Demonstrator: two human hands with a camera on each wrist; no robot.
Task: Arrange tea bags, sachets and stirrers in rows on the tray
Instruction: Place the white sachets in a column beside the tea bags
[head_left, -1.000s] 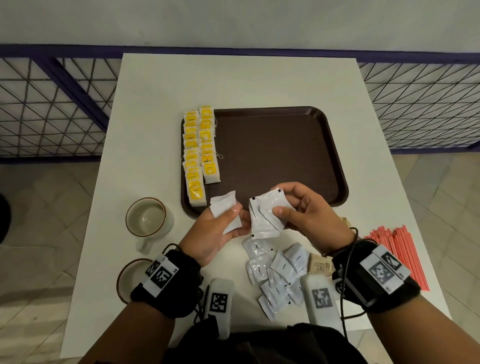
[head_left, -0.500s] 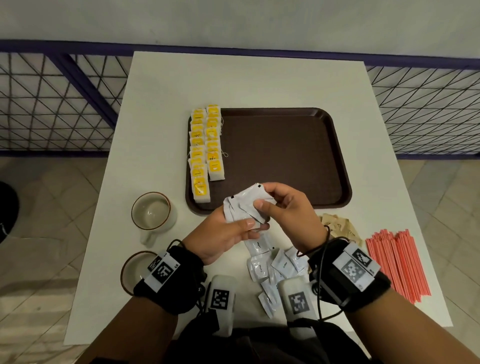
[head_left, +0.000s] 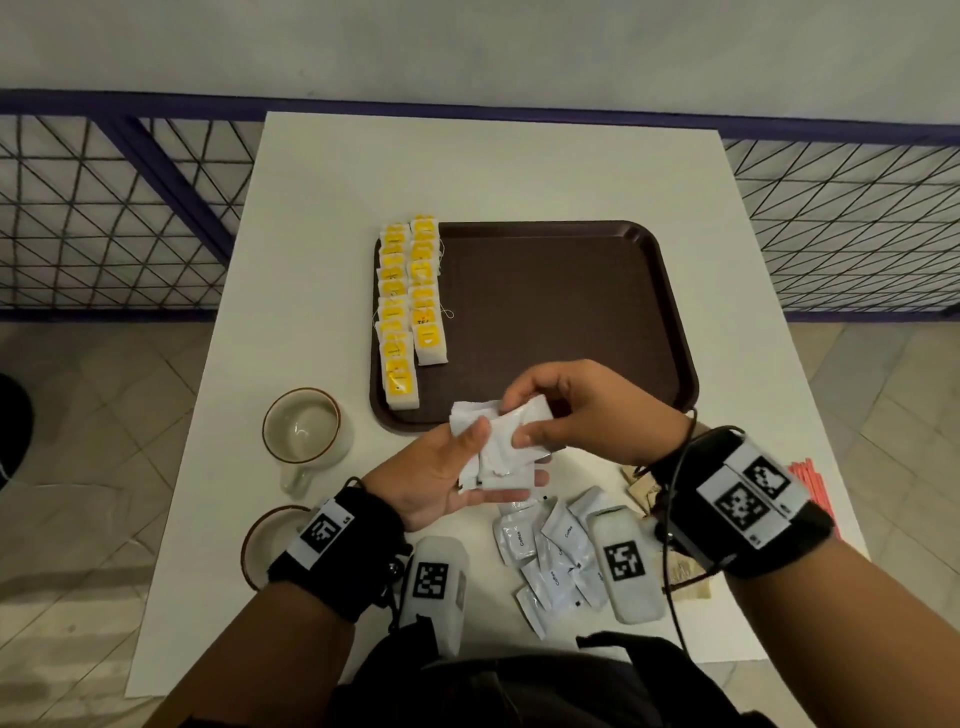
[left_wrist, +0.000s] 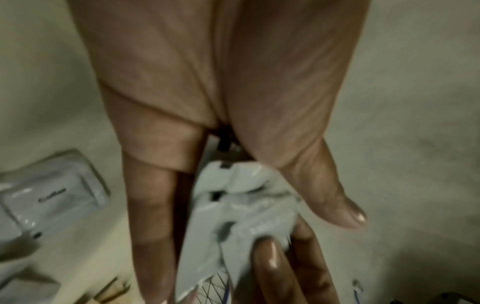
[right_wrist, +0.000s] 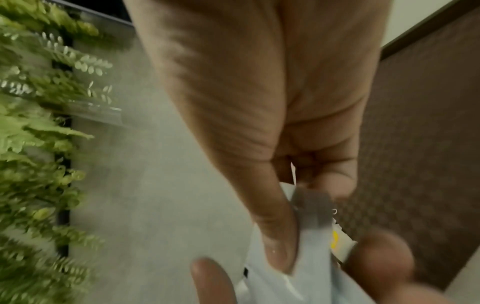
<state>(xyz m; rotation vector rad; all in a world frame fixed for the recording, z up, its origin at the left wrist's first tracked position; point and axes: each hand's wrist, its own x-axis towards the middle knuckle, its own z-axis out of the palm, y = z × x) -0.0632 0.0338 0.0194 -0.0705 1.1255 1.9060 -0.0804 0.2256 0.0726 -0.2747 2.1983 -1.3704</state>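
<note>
From the head view, both hands are working just in front of the near rim of the tray (head_left: 670, 332). The left hand (head_left: 441, 475) is lying palm up, its thumb pinning a loose stack of white sachets (head_left: 501, 447), while the right hand (head_left: 587, 415) is pinching the top of that stack between thumb and fingers. Tea bags (head_left: 410, 306) are sitting in two rows along the tray's left side. More loose sachets (head_left: 550, 551) are lying on the table (head_left: 322, 218) nearer than the tray, and red stirrers (head_left: 815, 488) are waiting to its near right, beside the right wrist.

The left wrist view is showing what the head view is hiding: the stack fanned and crumpled, its edges uneven, held mostly by the thumb (left_wrist: 335, 197).

The right wrist view is blurring badly; the right thumb (right_wrist: 278, 236) seems to be pressing on a sachet, with the tray's brown surface beyond.

The risk, as I judge it: such a light, uneven hold could be letting slippery sachets slide off onto the tray crooked, or knocking the nearest tea bags out of line.
</note>
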